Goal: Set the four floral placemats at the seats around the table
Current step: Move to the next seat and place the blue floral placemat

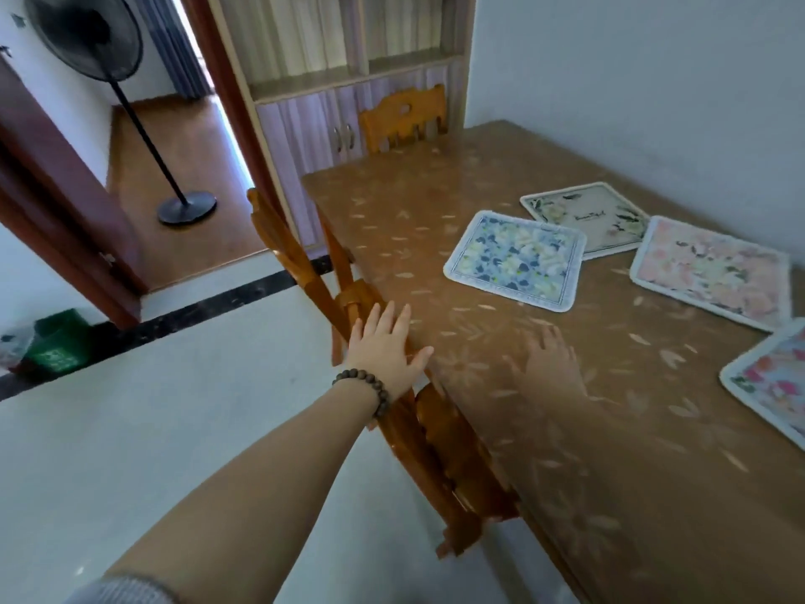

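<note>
Four floral placemats lie together on the right half of the brown patterned table (392,220): a blue and white one (514,259), a cream one (588,215) partly under it, a pale pink one (714,272), and a bright pink one (771,381) cut off by the right edge. My left hand (383,342), with a bead bracelet on the wrist, is stretched out flat over the table's left edge and holds nothing. My right hand (549,364) hovers over the tabletop with fingers spread, blurred by motion, short of the blue mat.
Wooden chairs are pushed in at the table's left side (300,250) (444,464) and at its far end (405,115). A cabinet (313,124) stands behind the table. A standing fan (130,124) and a green crate (56,346) are at the left by an open door.
</note>
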